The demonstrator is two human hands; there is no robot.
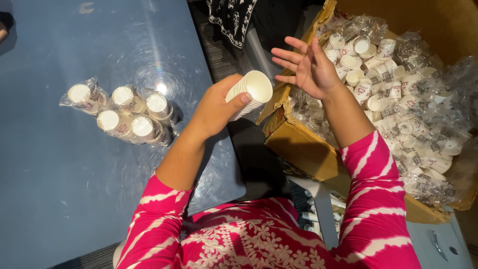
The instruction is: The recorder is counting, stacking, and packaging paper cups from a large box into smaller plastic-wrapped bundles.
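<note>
Paper cups, held: a nested stack of white paper cups (250, 93) lies on its side, mouth toward the camera, between the table and the box
Left hand: the left hand (215, 110) is wrapped around the stack, thumb on the near side and fingers curled behind, a grip that keeps the nested cups from sliding apart
Right hand: the right hand (309, 68) is spread wide with fingers splayed and palm toward the stack; it holds nothing and hangs above the near edge of the box, just beside the cups
Cardboard box: a large brown cardboard box (298, 144) stands open at the person's right, one flap folded outward toward the lap, giving free access to its contents
Box contents: many more cups (378, 84) lie loose among crumpled clear plastic wrap (438, 134), heaped without order
Wrapped pack: a clear plastic pack of five cup stacks (122, 113) lies on its side on the table, well apart from both hands
Table: a blue table (59, 189) at the person's left, glossy enough to reflect the ceiling light
Sleeves: pink-and-white patterned sleeves (373, 199) cover both arms to below the elbow
</note>
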